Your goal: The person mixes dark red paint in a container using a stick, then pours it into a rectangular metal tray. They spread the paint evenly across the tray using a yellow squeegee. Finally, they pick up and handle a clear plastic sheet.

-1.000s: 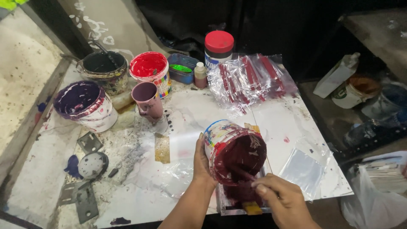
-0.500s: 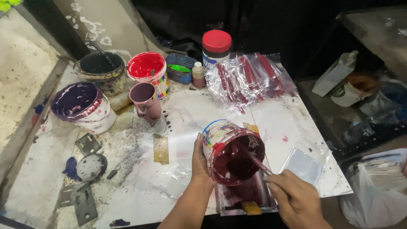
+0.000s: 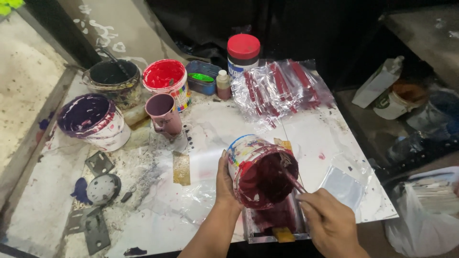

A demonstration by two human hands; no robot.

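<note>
Now | left fingers clamp paint tub | right fingers grip stick | table edge near

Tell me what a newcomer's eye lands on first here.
First, the tilted tub of dark red paint at centre front, gripped by the left hand while the right hand works a stick in it. Then the bright red paint tub at the table's back.

- Clear plastic packets with red contents lie at the far bench edge.
- White red-lidded jar, blue label, stands just left.
- White carton leans far right.
</note>
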